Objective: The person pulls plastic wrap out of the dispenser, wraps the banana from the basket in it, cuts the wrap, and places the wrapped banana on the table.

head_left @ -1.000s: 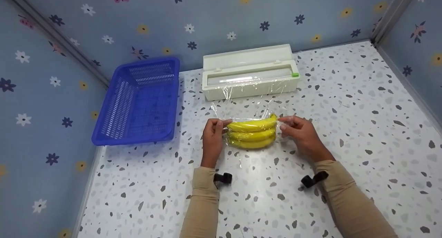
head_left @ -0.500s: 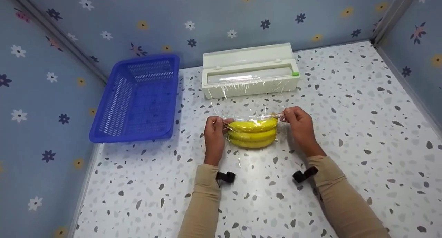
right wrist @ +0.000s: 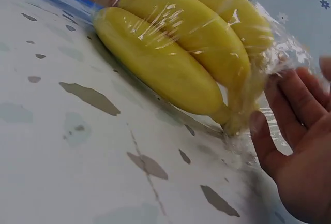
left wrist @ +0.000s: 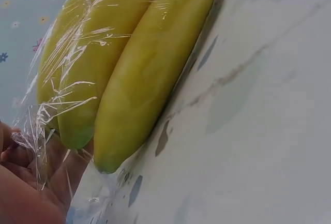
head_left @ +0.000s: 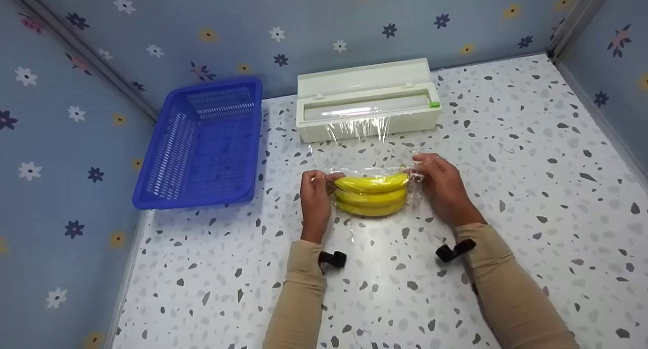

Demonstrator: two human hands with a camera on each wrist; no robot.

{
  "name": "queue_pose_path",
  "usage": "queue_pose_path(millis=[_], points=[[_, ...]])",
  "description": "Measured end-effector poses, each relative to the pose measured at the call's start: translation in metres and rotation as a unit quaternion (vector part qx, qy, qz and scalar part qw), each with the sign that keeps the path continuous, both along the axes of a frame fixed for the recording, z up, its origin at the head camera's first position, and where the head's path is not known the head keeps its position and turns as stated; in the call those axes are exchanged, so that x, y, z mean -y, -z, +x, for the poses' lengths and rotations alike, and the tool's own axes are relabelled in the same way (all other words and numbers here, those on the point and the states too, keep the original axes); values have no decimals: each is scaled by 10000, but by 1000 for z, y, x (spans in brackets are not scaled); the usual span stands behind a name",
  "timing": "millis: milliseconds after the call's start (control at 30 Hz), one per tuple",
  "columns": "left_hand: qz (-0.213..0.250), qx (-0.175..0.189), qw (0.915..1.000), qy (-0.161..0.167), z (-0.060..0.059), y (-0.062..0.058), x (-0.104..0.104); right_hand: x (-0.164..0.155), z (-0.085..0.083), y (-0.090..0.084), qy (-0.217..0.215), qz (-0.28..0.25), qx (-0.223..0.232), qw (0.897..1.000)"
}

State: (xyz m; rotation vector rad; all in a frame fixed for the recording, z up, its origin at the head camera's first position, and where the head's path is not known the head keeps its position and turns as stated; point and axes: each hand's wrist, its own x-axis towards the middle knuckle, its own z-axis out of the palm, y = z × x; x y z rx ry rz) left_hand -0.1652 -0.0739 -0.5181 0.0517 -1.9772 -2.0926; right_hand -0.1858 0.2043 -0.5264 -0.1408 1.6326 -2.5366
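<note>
A bunch of three yellow bananas [head_left: 372, 197] lies on the speckled table under clear cling film [head_left: 377, 170]. My left hand [head_left: 315, 199] is at the bananas' left tips. In the left wrist view, film is bunched between the thumb and fingers of that hand [left wrist: 36, 177], which pinch it. At the stem end is my right hand [head_left: 443, 187]. The right wrist view shows its fingers [right wrist: 289, 97] extended against the crumpled film, with the thumb apart from them. The film stretches back from the bananas toward the white dispenser box [head_left: 372, 128].
The dispenser's lid [head_left: 362, 78] stands raised at the back, with the film roll [head_left: 367, 108] inside and a green slider [head_left: 434, 105] at its right end. A blue plastic basket [head_left: 197, 204] stands to the left. Flower-patterned walls [head_left: 314, 14] border the table.
My right hand moved in to the stem end, gathered the film there, then loosened its fingers and shifted slightly right. My left hand has stayed at the left tips.
</note>
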Motion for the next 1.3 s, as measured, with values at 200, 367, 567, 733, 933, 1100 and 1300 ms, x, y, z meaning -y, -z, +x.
queue_pose_path(millis=[200,367,567,733,933,1100,1300], points=[[123,-95,9999,48,9,-19,-1,-13,2,0,-923,637,-725,9910],[261,-78,9996,80,1,-2,2,-11,1,1,-694,929,-934,9889],[43,19,10000,-56,-3,8,3,-5,2,0,-135,1242,-768,9892],[-189,-39,9997,-117,-2,7,5,2,2,0,217,986,-341,9943],[107,-81,9999,-68,-2,10,8,8,4,-3,412,913,-97,9949],[495,275,9983,-105,-1,8,8,10,4,-1,239,1399,-205,9897],[599,521,9968,-75,-10,13,6,9,3,0,545,2400,-448,9682]])
